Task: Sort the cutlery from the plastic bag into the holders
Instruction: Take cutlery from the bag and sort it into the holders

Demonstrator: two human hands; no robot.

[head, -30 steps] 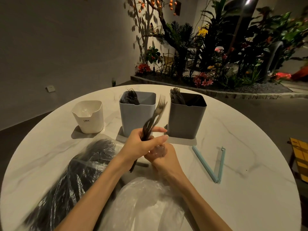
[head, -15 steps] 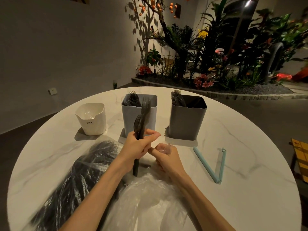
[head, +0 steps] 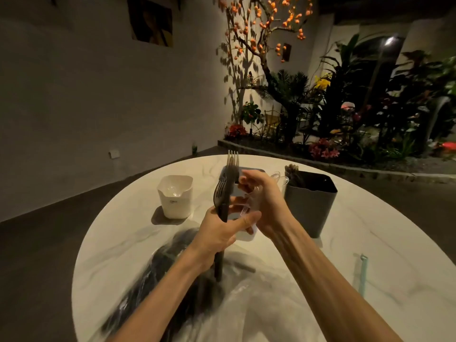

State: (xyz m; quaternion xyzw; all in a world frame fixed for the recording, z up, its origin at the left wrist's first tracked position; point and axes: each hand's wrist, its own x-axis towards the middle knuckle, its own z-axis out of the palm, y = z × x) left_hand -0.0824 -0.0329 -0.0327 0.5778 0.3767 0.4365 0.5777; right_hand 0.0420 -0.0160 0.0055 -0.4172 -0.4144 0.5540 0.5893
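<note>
**Forks held upright over the holders; bag not yet emptied**

A small bunch of dark forks is being gripped by the left hand, fingers curled round the handles, tines pointing up, the handle ends hanging below the wrist. Something clear and glossy, probably clear plastic cutlery, is being pinched in the curled fingers of the right hand; what kind of piece it is cannot be made out. The two hands are being held close together, just in front of the light blue-grey holder, which is being largely covered by them.

Outward: the white holder is standing to the left with a few clear pieces inside. The dark grey holder is standing to the right with dark cutlery upright at its back left corner. All three are resting on the round marble table. A pale blue bag clip is lying at the right.

Progress, as judged: sorting is being carried on, with each holder already part filled. The plastic bag, near the body, is still being shown dark with unsorted cutlery, so much is left.

Limits: the bag and near foreground are being smeared by motion blur; counts are not readable.
</note>
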